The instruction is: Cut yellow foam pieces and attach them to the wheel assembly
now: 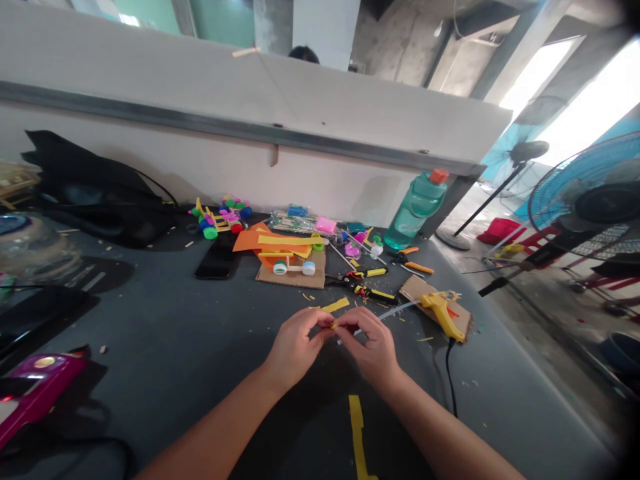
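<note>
My left hand (295,343) and my right hand (373,343) meet above the dark table, fingertips pinched together. A tiny yellow piece (335,326), seemingly paper, shows between them; its shape is mostly hidden by the fingers. Just beyond lies a short yellow strip (336,305), and a longer yellow strip (357,433) lies nearer to me, between my forearms. To the right, a yellow glue gun (440,313) rests on a cardboard piece (407,288), with a translucent glue stick (400,309) reaching from its back toward my right hand.
A small cart with bottle-cap wheels (309,269) stands on cardboard (265,275) below orange paper (245,239). Pliers (375,293), a phone (216,260), and a teal bottle (413,210) are behind. At left are a magenta device (55,380) and a black bag (100,193).
</note>
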Tool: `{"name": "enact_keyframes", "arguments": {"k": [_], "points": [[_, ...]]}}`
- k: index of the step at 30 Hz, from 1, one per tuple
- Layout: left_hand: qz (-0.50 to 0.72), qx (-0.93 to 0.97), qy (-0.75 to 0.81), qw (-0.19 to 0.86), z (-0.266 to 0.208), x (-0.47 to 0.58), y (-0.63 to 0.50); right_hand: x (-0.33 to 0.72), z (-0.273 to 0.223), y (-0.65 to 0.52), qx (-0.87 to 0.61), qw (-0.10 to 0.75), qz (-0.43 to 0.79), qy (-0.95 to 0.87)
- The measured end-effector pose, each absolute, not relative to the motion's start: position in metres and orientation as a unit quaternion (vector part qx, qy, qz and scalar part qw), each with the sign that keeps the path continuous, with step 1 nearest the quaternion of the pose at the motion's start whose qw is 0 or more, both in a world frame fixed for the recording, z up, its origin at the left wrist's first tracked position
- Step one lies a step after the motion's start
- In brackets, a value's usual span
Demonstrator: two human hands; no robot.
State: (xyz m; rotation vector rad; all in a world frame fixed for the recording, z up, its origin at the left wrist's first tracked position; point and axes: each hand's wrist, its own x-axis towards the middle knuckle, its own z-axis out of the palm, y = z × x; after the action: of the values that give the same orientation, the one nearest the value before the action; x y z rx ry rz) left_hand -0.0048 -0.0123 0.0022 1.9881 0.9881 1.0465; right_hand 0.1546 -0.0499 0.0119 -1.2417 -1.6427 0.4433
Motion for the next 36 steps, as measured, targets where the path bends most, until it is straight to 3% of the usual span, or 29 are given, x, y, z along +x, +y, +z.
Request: {"name": "enact_keyframes", "arguments": {"k": [9, 17, 25, 32, 36], "points": [[0.385, 0.736, 0.373, 0.413, 0.002, -0.005, -0.014, 0.158, 0.01, -0.048, -0.533, 0.495, 0.223, -0.649], [0.371, 0.741, 0.399, 0.392, 0.003, -0.004, -0.009, 0.158, 0.001, -0.042, -0.548, 0.558, 0.343, -0.52], [0.375, 0.746, 0.397, 0.382, 0.004, -0.004, -0.01, 0.16, 0.003, -0.042, -0.556, 0.536, 0.359, -0.524], [0.377, 0.679, 0.401, 0.486, 0.0, -0.003, -0.009, 0.157, 0.002, -0.042, -0.524, 0.537, 0.407, -0.521], [0.375, 0.691, 0.4, 0.472, 0.002, -0.003, -0.009, 0.154, -0.001, -0.043, -0.527, 0.516, 0.42, -0.529]]}}
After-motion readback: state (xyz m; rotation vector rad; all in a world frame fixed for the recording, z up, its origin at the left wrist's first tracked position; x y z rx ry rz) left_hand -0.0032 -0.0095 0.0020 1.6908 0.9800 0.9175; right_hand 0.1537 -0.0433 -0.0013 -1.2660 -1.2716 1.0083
